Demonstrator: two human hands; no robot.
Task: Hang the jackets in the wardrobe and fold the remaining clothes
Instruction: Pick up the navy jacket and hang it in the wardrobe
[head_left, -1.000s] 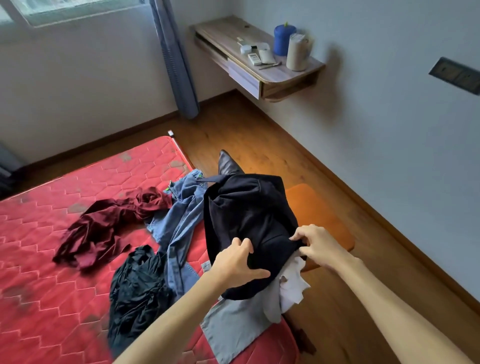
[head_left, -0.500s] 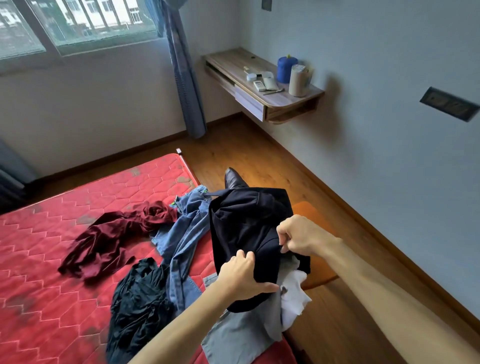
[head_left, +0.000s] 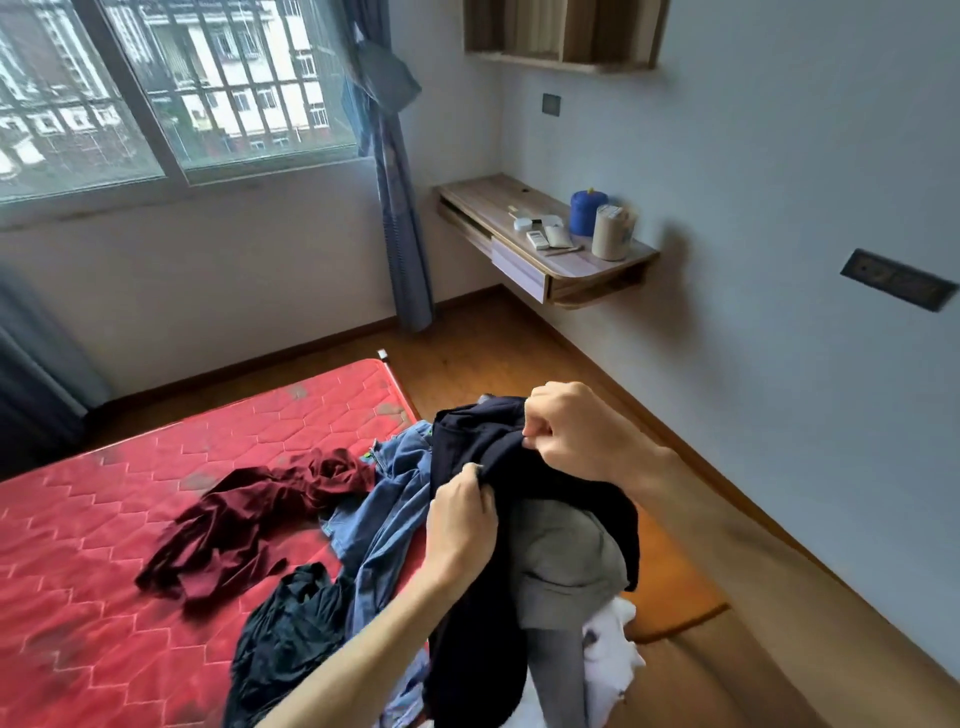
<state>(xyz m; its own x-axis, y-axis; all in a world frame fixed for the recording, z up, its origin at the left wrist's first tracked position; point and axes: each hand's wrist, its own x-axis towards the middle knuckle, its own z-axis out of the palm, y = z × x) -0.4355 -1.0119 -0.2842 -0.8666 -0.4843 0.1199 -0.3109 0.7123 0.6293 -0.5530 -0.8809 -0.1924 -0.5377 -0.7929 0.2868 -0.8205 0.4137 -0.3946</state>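
Note:
I hold a dark navy jacket (head_left: 475, 613) up off the pile at the red mattress's (head_left: 104, 545) right edge. My left hand (head_left: 460, 512) grips its upper edge from below. My right hand (head_left: 569, 428) pinches the fabric a little higher, fingers curled round it. A grey lining or garment (head_left: 563, 561) shows under the lifted jacket. Beneath lie a blue denim piece (head_left: 389, 499), a white garment (head_left: 610, 654), a crumpled black garment (head_left: 291, 634) and a maroon one (head_left: 249, 519) further left.
An orange mat (head_left: 675, 587) lies on the wooden floor right of the bed. A wall-mounted wooden shelf (head_left: 571, 270) carries a blue container, a beige cylinder and small items. A barred window (head_left: 171, 93) and grey-blue curtain (head_left: 400, 208) are at the back.
Both hands have raised the navy jacket off the pile, baring grey fabric under it. My view has tilted up, so the window and upper wall now show.

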